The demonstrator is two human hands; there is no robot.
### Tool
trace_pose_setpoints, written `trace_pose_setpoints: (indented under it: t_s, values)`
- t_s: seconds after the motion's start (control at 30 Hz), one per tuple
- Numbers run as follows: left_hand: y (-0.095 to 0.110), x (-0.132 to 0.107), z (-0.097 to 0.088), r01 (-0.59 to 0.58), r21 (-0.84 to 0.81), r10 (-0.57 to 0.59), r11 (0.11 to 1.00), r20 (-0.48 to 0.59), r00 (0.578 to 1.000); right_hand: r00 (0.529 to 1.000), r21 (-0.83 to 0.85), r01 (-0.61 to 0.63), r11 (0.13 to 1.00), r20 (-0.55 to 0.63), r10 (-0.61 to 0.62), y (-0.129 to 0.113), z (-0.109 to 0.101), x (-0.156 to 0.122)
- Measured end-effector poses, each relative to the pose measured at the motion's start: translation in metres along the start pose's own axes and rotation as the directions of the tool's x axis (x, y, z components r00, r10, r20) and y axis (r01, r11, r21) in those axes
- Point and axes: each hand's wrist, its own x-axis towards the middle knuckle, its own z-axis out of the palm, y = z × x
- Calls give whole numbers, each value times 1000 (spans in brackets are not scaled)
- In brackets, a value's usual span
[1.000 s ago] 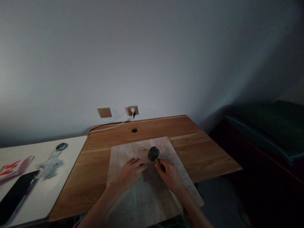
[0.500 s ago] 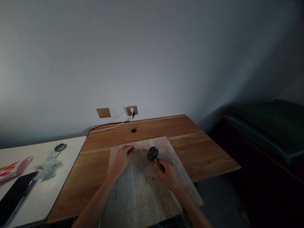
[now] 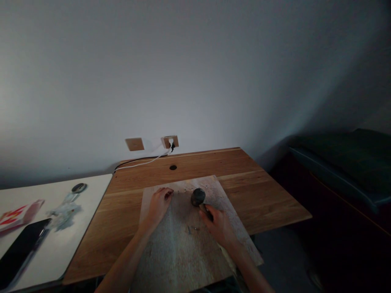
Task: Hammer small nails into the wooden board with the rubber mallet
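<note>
My right hand (image 3: 216, 223) is wrapped around the handle of a mallet (image 3: 198, 197) with a round, dark head. The head is over the upper part of a pale wooden board (image 3: 171, 248). At the board's upper left, my left hand (image 3: 159, 202) has its thumb and fingers pinched together; whatever is between them is too small to make out. Several small nails (image 3: 185, 190) stand in a row along the board's far side, between my left hand and the mallet. A few loose nails (image 3: 192, 228) lie flat nearer to me, left of my right hand.
The board lies on a brown wooden table (image 3: 262, 195) against the wall. On a white table (image 3: 82, 228) to the left are a phone (image 3: 23, 248), a red-and-white packet (image 3: 20, 216), a crumpled plastic bag (image 3: 65, 213) and a roll of tape (image 3: 79, 187). Cables run to a wall socket (image 3: 170, 141).
The whole view has shifted very slightly. Both hands and the mallet hold nearly the same places over the board.
</note>
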Motion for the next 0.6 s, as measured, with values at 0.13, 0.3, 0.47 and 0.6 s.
trace_pose_setpoints:
  t_s: [0.13,0.3,0.47,0.6]
  values:
    - [2,-1,2,-28,-45,27,999,-12,1000,1000,-41,-4,999,12,4,2,2,1]
    - [-2,0,3,6,-120,-9,993,-21,1000,999,-96,1,995,43,3,-16,3,9]
    - [-4,-1,5,14,-184,-21,983,-33,999,997,-108,50,993,64,-43,-47,13,35]
    - [-2,-3,3,-5,-162,-4,987,-54,999,996,-141,66,988,68,-57,-65,24,51]
